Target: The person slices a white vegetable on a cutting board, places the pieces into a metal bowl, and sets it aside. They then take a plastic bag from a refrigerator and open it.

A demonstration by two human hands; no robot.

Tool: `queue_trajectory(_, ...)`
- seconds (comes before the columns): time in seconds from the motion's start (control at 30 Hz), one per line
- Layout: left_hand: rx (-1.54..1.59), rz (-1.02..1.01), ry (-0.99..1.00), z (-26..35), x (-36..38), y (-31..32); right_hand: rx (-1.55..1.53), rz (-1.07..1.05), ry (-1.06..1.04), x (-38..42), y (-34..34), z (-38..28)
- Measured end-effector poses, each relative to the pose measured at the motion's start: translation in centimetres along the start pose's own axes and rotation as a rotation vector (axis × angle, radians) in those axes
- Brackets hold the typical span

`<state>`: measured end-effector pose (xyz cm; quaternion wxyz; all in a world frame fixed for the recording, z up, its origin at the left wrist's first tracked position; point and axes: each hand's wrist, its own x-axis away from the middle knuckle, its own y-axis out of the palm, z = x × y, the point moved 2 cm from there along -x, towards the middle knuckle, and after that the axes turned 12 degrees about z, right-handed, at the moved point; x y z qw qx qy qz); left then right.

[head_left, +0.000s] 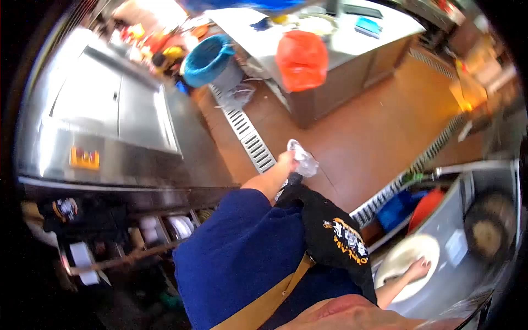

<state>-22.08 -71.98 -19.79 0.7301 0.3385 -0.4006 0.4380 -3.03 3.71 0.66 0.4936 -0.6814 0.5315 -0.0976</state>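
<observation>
My left hand (288, 160) reaches out below a navy sleeve, its fingers closed on a crumpled, clear plastic bag (307, 165) that hangs above the brown tiled floor. At the lower right, my right hand (419, 269) is over a round, cream-white board or dish (404, 253), with its fingers curled together. What they hold, if anything, is too small to tell. A small dark thing lies by the right wrist. Black printed cloth (349, 236) covers part of my front.
A steel counter (49, 154) runs along the left, above open shelves. Ahead stand a bin (225, 74) with a blue liner and a white table (385, 38) with a red bag (301, 59). Floor grates (247, 137) cross the tiles. Boxes (478, 82) sit far right.
</observation>
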Motion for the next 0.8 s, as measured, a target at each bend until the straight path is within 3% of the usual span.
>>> queue_trajectory(0.03,0.074,0.032,-0.014,3.0,-3.4,-1.8,0.084,0.000,-0.056,1.1,0.1,-2.4)
queue_trajectory(0.07,0.042,0.090,0.091,8.3,-4.5,-2.0,-0.026,-0.110,0.032,2.2,1.2,-5.9)
queue_trajectory(0.1,0.006,0.140,0.192,14.2,-4.6,-2.3,-0.068,-0.197,-0.010,3.9,2.5,-8.0)
queue_trajectory(0.13,-0.029,0.194,0.331,19.7,-1.9,-1.6,-0.217,-0.320,0.078,5.1,5.6,-7.7)
queue_trajectory(0.17,-0.218,0.358,0.498,25.3,-3.2,-1.7,-0.335,-0.450,0.064,8.1,6.5,-12.2)
queue_trajectory(0.2,-0.258,0.336,0.574,30.4,-10.0,-2.2,-0.383,-0.511,-0.004,10.4,8.5,-14.3)
queue_trajectory(0.23,-0.319,0.427,0.683,35.5,-6.0,-1.9,-0.346,-0.635,-0.278,12.1,10.5,-16.1)
queue_trajectory(0.27,-0.310,0.379,0.723,39.5,-4.6,-1.8,-0.335,-0.811,-0.024,15.8,9.0,-22.1)
queue_trajectory(0.3,-0.286,0.427,0.777,42.3,-2.6,-1.8,-0.251,-0.938,-0.094,17.3,11.2,-22.9)
queue_trajectory(0.33,-0.050,0.466,0.919,44.3,-6.8,-2.7,-0.290,-0.980,-0.122,19.4,12.7,-23.2)
queue_trajectory(0.4,-0.105,0.537,0.869,46.5,-4.7,-3.7,-0.089,-1.132,-0.086,22.7,10.3,-29.2)
queue_trajectory(0.47,-0.113,0.597,0.881,47.9,-6.6,-5.1,-0.001,-1.204,-0.144,23.5,11.5,-30.4)
queue_trajectory(0.53,-0.340,0.662,0.755,48.1,-9.6,-7.9,-0.049,-1.224,-0.155,24.3,12.5,-31.2)
queue_trajectory(0.57,-0.146,0.663,0.639,47.2,-10.1,-8.5,-0.018,-1.233,-0.070,24.1,12.7,-31.8)
queue_trajectory(0.67,0.134,0.487,0.450,45.7,-8.9,-9.6,0.058,-1.265,-0.106,23.2,15.6,-31.3)
queue_trajectory(0.8,0.115,0.489,0.458,50.5,-11.5,-8.4,0.132,-1.207,-0.105,23.8,18.9,-30.5)
